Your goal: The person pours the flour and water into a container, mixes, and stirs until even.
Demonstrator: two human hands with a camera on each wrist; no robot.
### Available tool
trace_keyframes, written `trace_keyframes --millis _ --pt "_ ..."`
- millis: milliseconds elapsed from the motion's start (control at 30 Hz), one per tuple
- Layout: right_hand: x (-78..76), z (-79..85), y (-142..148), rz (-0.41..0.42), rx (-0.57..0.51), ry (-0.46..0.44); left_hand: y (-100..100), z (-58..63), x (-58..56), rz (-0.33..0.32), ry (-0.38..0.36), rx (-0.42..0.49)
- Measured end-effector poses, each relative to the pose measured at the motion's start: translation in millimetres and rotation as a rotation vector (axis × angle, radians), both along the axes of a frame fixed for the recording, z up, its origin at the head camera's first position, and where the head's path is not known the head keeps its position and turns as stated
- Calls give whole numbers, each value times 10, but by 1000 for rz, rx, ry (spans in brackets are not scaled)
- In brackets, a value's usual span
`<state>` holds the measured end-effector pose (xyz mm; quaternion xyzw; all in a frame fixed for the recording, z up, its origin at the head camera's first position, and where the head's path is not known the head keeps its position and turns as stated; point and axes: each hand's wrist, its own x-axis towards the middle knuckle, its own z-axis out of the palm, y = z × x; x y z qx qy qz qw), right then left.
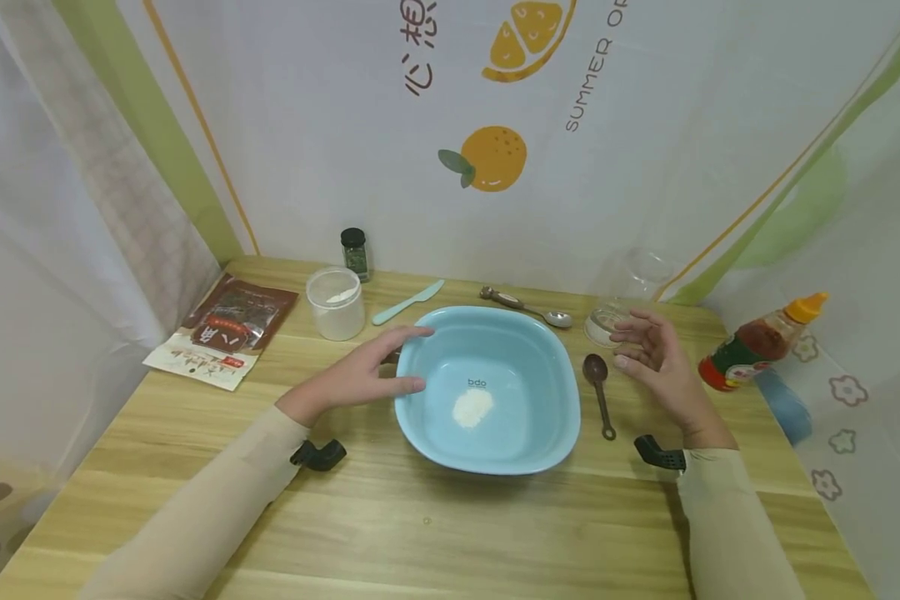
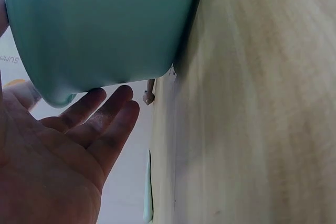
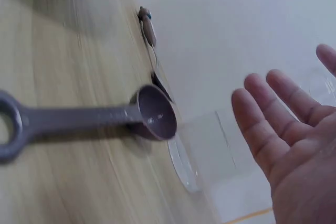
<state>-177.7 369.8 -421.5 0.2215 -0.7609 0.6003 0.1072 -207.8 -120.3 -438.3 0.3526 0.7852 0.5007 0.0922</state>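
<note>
A light blue basin [image 1: 498, 433] with a small heap of white powder [image 1: 472, 407] on its bottom stands on the table. My left hand [image 1: 356, 372] holds its left rim, thumb and forefinger over the edge; the other fingers [image 2: 110, 129] lie along the outer wall in the left wrist view. My right hand [image 1: 662, 358] is raised beside a tall clear container [image 1: 607, 321], its fingers loosely bent with nothing between them. A brown measuring spoon [image 1: 598, 383] lies between the basin and the right hand, its bowl [image 3: 155, 114] facing the camera in the right wrist view.
Behind the basin are a metal spoon with a brown handle [image 1: 523, 305] and a mint-green knife [image 1: 408, 302]. Left of these stand a jar of white powder [image 1: 337, 312] and a dark-capped spice jar [image 1: 356, 257], with a brown packet [image 1: 228, 329]. A red sauce bottle [image 1: 753, 348] stands far right.
</note>
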Motion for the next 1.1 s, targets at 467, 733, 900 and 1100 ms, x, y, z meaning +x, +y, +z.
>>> trace_keyframes --millis 467,733,900,1100 --pt "-141 15 93 -343 48 -26 24 -44 -7 3 37 -20" --pt "-389 -5 171 -422 74 -178 10 -72 -18 26 55 -32" --pt "-535 -23 204 -415 83 -268 7 -74 -20 28 55 -30" --pt "-648 -69 208 -397 117 -289 7 -71 -19 23 53 -27"
